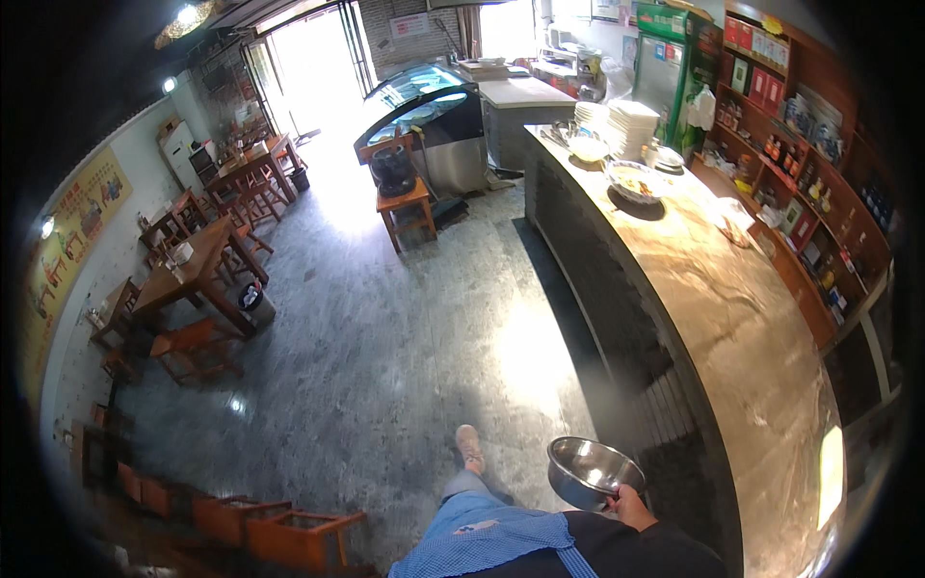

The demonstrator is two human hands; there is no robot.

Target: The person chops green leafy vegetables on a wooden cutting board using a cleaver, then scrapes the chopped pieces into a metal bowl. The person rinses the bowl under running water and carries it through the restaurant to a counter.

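My right hand (631, 509) grips the rim of a shiny metal bowl (584, 472) at the lower right, beside the long counter. The bowl is tilted so that its inside shows, and I see nothing in it. My fingers are wrapped round its near right edge. My left hand does not show anywhere. Below me are my blue checked apron (501, 539) and one foot in a light shoe (468, 442) on the grey floor.
Along my right runs a marble-topped counter (732, 318) with a bowl of food (634, 181) and stacked white plates (631, 130) at its far end. Wooden tables (193, 265) and stools line the left. Ahead stand a chair (400, 197) and a glass display case (448, 135).
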